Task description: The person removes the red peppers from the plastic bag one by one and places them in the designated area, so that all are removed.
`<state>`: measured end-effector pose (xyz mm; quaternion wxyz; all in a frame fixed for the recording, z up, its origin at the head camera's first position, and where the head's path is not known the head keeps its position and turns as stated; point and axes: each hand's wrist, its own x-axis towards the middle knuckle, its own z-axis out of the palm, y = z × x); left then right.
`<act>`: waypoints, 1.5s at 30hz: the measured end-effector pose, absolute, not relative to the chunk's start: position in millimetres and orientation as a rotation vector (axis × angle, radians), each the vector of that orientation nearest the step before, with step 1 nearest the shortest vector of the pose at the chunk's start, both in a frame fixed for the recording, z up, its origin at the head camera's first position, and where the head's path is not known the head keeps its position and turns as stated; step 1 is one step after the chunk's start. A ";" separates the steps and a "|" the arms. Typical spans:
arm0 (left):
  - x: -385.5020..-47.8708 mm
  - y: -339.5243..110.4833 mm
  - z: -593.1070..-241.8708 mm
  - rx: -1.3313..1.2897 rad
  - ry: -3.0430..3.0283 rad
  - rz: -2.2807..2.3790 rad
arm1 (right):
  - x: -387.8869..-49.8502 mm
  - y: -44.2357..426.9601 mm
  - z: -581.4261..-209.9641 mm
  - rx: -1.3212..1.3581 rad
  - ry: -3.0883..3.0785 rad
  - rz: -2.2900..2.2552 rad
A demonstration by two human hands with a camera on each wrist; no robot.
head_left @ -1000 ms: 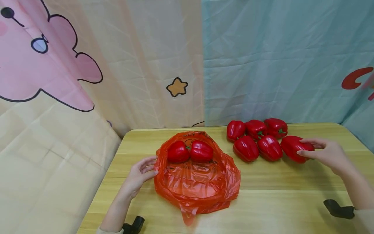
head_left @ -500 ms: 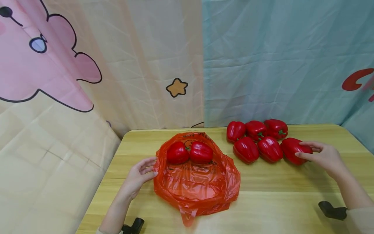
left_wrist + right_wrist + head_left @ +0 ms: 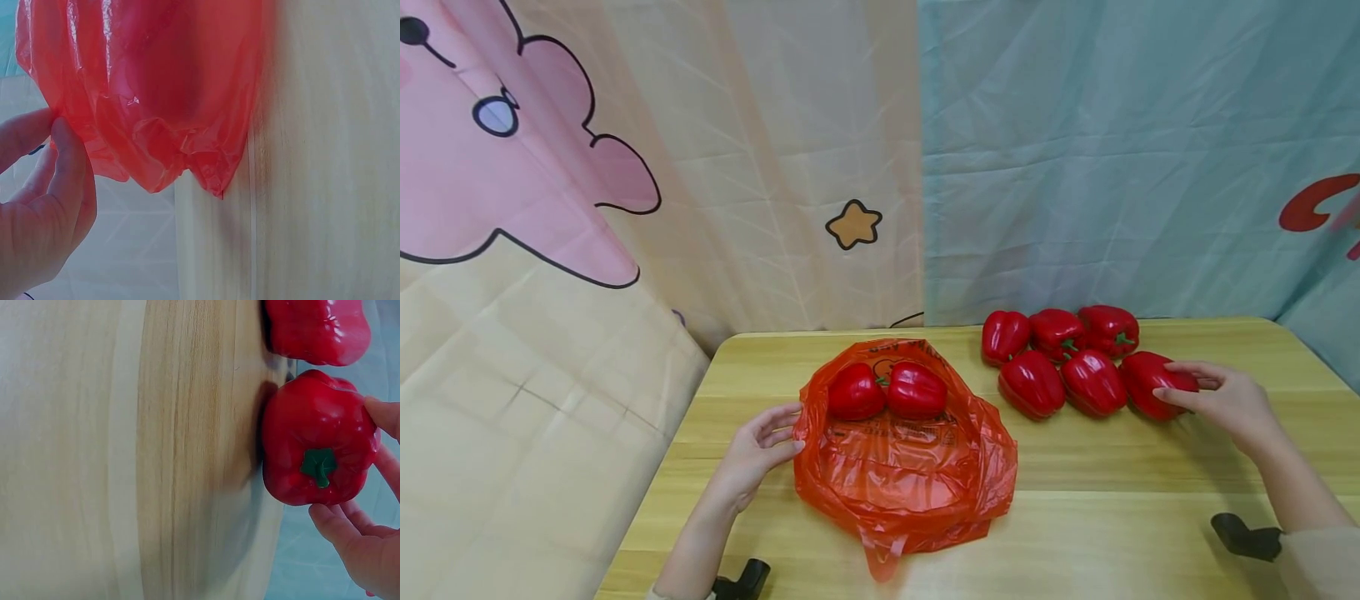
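An orange-red plastic bag (image 3: 902, 475) lies on the table with its mouth spread toward me. Inside it, side by side at the back, are two red bell peppers (image 3: 917, 390). At the bag's left rim, my left hand (image 3: 758, 450) pinches the film between thumb and fingers, as the left wrist view (image 3: 47, 187) confirms. Over on the right, my right hand (image 3: 1232, 404) holds a red bell pepper (image 3: 1153, 385) by its stem end, thumb on one side and fingers on the other. Its green stem (image 3: 320, 465) shows in the right wrist view.
Several more red bell peppers (image 3: 1032, 383) stand in two rows at the back right, left of the held one. The wooden table (image 3: 1097, 542) ends at a printed cloth backdrop (image 3: 820, 125). Black wrist mounts (image 3: 1247, 536) stick out from both forearms.
The right hand and its bell pepper have shifted slightly left, close to the neighbouring pepper. My left hand and the bag stay almost where they were.
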<state>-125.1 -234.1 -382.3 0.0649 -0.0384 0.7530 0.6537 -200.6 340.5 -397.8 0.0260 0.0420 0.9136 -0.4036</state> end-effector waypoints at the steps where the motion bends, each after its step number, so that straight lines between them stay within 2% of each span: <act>1: -125.0 -234.1 -382.4 -0.116 2.272 1.974 | -201.2 340.4 -398.0 0.130 2.820 -1.251; 18: -125.3 -233.9 -383.4 -0.090 2.277 1.987 | -209.1 335.6 -399.4 0.148 2.837 -1.279; 28: -125.3 -232.6 -381.8 -0.087 2.284 1.980 | -212.8 329.0 -370.8 0.109 2.914 -1.262; 37: -125.1 -233.6 -382.1 -0.086 2.272 1.972 | -225.8 290.9 -333.5 -0.092 2.815 -1.385; 45: -125.9 -233.0 -382.4 -0.087 2.269 1.975 | -237.2 242.6 -319.1 -0.332 2.693 -1.487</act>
